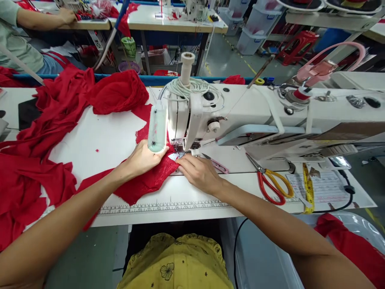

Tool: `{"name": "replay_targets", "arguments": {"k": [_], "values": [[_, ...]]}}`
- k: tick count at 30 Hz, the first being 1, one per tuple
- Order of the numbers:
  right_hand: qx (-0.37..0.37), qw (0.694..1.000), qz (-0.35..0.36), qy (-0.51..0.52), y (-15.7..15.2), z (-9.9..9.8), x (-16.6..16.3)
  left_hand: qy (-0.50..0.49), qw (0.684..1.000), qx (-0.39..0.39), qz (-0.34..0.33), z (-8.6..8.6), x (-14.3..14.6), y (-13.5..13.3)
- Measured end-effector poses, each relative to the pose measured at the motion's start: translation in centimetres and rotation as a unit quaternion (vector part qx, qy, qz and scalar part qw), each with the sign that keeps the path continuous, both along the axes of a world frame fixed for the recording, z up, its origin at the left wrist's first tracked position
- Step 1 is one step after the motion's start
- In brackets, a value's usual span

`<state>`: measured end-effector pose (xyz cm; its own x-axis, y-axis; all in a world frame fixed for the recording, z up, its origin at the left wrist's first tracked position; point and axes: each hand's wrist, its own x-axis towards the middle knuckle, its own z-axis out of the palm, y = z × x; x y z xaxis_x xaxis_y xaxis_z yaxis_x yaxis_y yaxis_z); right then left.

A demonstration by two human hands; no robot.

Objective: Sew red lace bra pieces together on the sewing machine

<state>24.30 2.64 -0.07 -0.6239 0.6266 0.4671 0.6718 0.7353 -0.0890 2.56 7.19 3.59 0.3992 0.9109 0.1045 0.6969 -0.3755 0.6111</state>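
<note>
A red fabric piece with lace (156, 176) lies under the presser foot of a white sewing machine (186, 116). My left hand (144, 159) grips it just left of the needle area, some fingers hidden behind a clear guard (157, 128). On the other side, my right hand (200, 171) pinches the lace edge close to the presser foot. Between my fingertips a small white piece (173, 156), perhaps a label, shows on the fabric. Pink-handled thread snips (219, 166) rest just beyond my right hand.
Heaped red fabric (57, 108) covers the table's left side. To the right lie scissors (272, 184) with red and yellow handles, a yellow tape measure (308, 188) and a printed sheet (326, 190). A grey bin (264, 253) stands below. Another person's arm (45, 19) shows at upper left.
</note>
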Motion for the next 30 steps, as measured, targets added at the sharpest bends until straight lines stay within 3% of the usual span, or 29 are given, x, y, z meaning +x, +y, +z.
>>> {"name": "replay_targets", "arguments": {"k": [11,30], "values": [[0.023,0.999,-0.020,0.019,-0.84,-0.43,-0.77,0.017,0.999,0.050,-0.004,-0.31,0.03,-0.41],[0.015,0.998,-0.060,0.013,-0.63,-0.89,-0.59,0.012,1.000,0.017,-0.006,-0.20,0.02,-0.48]]}}
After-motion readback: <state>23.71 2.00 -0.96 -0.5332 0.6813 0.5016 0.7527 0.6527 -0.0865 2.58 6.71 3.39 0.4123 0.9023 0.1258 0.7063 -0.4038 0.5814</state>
